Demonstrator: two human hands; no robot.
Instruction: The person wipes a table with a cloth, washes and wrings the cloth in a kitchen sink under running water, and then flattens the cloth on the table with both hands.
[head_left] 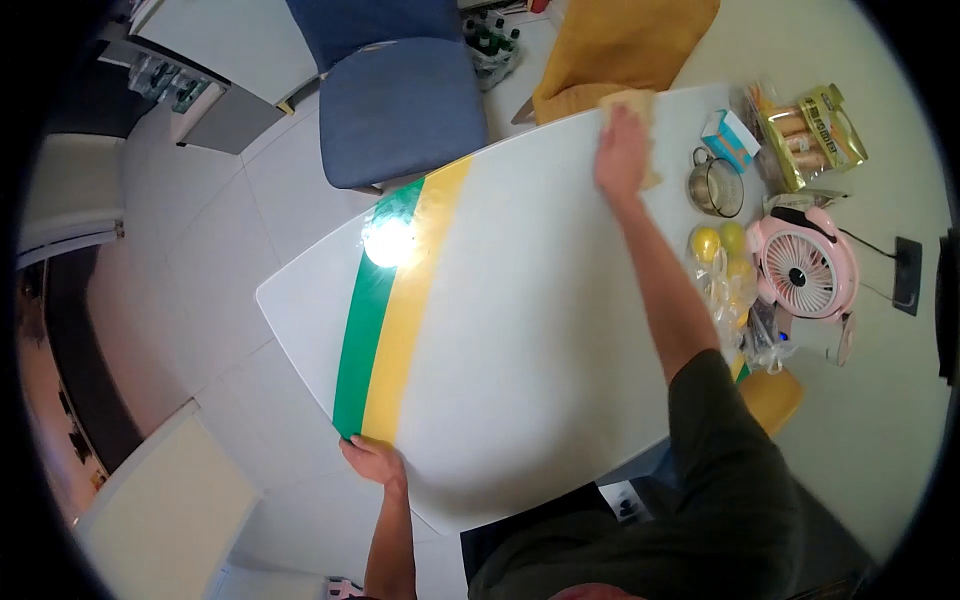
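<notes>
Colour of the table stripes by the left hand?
Green stripe beside a yellow stripe. Best in the head view.

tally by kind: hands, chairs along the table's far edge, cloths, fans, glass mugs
hands: 2 (left hand, right hand)
chairs: 2 (blue chair, yellow chair)
cloth: 1
pink fan: 1
glass mug: 1
total: 7

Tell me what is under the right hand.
A beige cloth lies under the right hand, on the white tabletop; the cloth's edges show. The part beneath the palm and the tabletop beneath the cloth are covered.
</notes>
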